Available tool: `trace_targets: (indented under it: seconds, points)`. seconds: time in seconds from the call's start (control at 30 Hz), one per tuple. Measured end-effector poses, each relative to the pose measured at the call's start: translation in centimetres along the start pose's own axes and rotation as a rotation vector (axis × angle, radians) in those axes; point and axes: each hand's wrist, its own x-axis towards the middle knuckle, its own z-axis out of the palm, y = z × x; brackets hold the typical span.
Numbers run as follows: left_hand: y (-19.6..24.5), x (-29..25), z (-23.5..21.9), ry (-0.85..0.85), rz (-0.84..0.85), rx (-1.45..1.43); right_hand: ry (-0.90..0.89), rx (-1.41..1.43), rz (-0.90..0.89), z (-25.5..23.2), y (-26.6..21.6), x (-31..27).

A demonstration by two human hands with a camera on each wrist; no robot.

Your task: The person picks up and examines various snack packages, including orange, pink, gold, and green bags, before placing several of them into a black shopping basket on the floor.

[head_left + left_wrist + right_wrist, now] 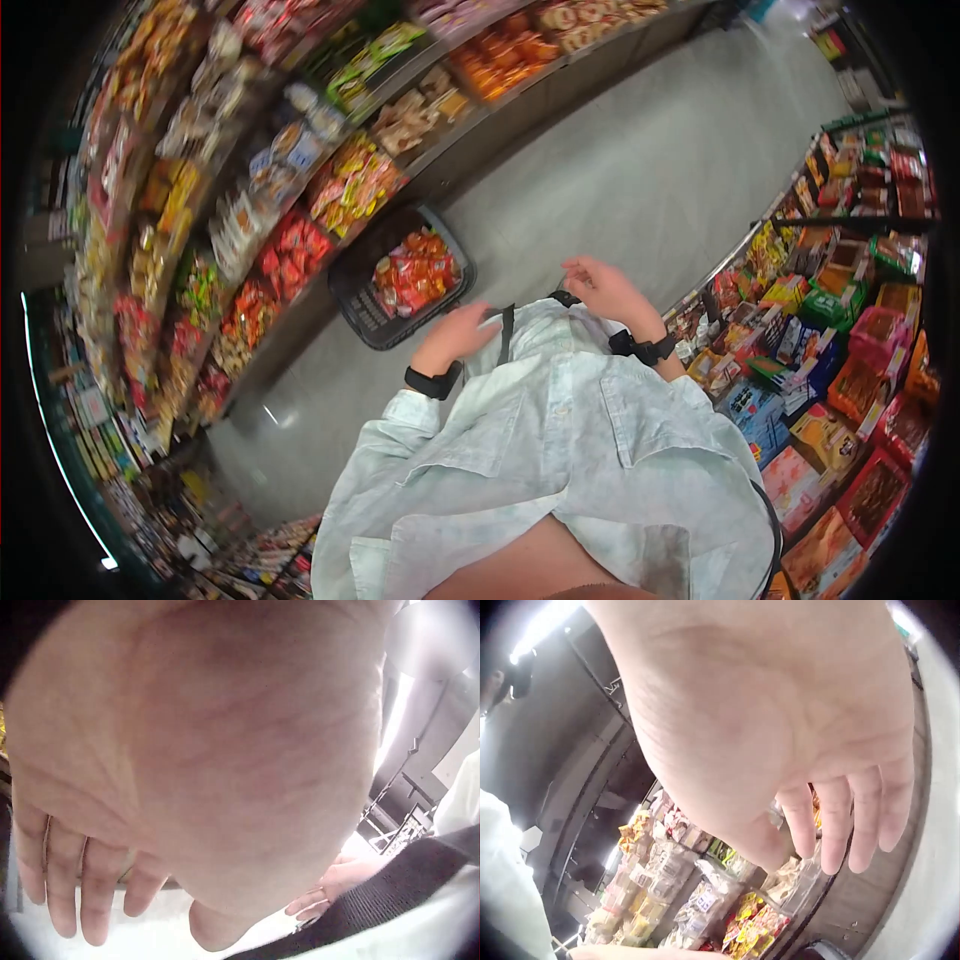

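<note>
Currently, I see the left hand loosely extended, its grip empty, near a dark basket of red-orange packets standing on the floor; the right hand, equally slack and empty, is farther from that basket.

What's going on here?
A person is in a shop aisle, holding nothing at the moment. The left hand and right hand are both empty, fingers uncurled. A dark basket with red and orange packets in it sits on the floor beside the shelves, nearer the left hand.
</note>
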Motion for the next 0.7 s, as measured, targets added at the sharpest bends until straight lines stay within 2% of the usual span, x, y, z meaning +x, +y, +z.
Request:
trace_targets:
  seconds: [0.03, 0.13, 0.17, 0.27, 0.33, 0.4, 0.43, 0.53, 0.6, 0.7]
  points:
    - [1.4, 2.0, 0.1, 0.074, 0.018, 0.039, 0.047, -0.023, -0.02, -1.6, 0.1, -0.1]
    - [7.5, 7.3, -1.5, 0.195, 0.019, 0.16, 0.037, -0.032, 0.018, -5.1, 1.1, -0.5]
    - [8.6, 9.4, -1.3, 0.26, 0.098, 0.12, 0.029, -0.036, 0.017, -6.1, 1.6, -0.6]
    - [14.6, 13.6, -2.2, 0.221, 0.28, 0.16, -0.033, -0.059, 0.039, -7.4, 3.3, -0.6]
    - [17.0, 15.8, -3.6, 0.065, 0.271, 0.034, -0.11, -0.118, 0.058, -8.9, 4.2, 0.3]
    - [17.8, 18.4, -5.6, -0.07, 0.204, -0.168, -0.111, -0.107, 0.066, -10.3, 4.8, 1.4]
    - [17.0, 20.2, -6.4, -0.041, 0.168, -0.16, -0.112, -0.105, 0.071, -11.2, 5.0, 2.1]
    - [13.7, 25.3, -8.8, 0.171, 0.108, 0.237, -0.03, -0.041, 0.14, -14.9, 5.5, 4.6]
    - [10.5, 29.3, -10.2, 0.139, 0.121, 0.287, 0.074, -0.071, 0.211, -17.4, 5.5, 6.5]
    - [11.6, 32.1, -13.4, 0.003, 0.142, 0.337, 0.164, 0.024, 0.282, -20.8, 3.6, 8.8]
